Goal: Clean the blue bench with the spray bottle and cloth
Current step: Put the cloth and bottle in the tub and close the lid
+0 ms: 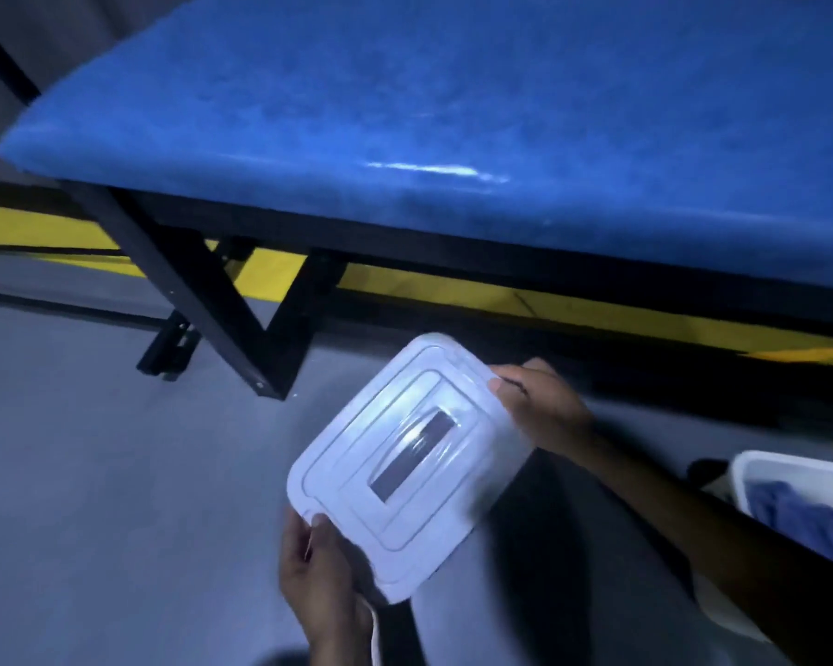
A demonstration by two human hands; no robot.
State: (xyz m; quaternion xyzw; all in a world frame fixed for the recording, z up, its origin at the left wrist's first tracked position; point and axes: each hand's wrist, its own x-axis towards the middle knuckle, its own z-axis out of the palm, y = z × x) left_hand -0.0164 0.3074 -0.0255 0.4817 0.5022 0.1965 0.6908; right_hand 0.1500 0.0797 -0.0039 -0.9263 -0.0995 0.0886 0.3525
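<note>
Grey floor [92, 473] below blue bench [453, 113]; both hands grip lid [405, 463] edges.

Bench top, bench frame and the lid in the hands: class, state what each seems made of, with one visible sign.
Bench top: probably vinyl over padding; glossy glare streak, rounded edge.
Bench frame: likely painted metal; straight black square bars.
Lid: translucent white plastic, it seems; moulded ridges, light shows through. Both hands, left and right, grip its edges.
</note>
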